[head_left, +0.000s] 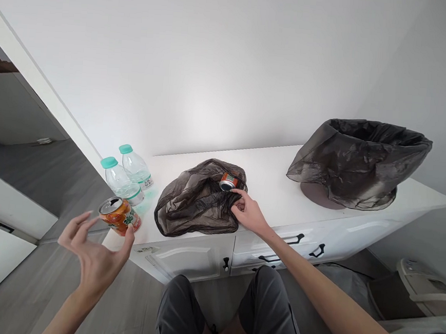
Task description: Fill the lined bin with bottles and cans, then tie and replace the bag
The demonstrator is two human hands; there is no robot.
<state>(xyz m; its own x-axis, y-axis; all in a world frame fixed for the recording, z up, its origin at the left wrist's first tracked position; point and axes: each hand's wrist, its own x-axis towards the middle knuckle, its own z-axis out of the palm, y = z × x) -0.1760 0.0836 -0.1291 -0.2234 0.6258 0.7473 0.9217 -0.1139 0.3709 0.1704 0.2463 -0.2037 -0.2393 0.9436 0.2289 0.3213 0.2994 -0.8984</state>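
A person's left hand is curving in a wide C about an orange can, which is standing at the near left corner of a white cabinet; whether the fingers are gripping it, one cannot tell. The right hand is reaching in from the right, partly curled, its fingers meeting the right side of a black bag; a firm pinch cannot be confirmed. A second can is lying on the bag's far right part, its base facing near, just beside the right forefinger. Two clear bottles with green caps are standing beyond the orange can. At far right, another black bag is draping over a round container.
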